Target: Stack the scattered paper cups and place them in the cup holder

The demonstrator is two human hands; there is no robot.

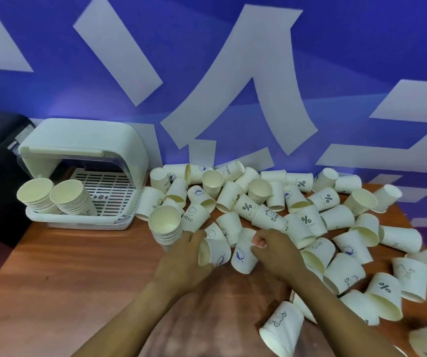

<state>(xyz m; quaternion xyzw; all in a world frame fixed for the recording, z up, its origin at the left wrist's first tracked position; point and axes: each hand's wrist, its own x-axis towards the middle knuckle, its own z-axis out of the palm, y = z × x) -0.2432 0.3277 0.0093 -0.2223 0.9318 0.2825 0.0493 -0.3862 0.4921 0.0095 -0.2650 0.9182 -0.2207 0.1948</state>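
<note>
- Left hand point(181, 256) curls round a tilted cup point(213, 253), mouth facing left.
- Right hand point(275, 249) pinches the rim of a second cup point(243, 256), just beside the first.
- Stack point(165, 225) of nested cups stands just left of the hands on the bench point(65, 279).
- Loose cups point(307, 215) lie scattered behind and right.
- Cup holder point(83, 173) sits far left with two stacks point(55, 198) inside.
</note>
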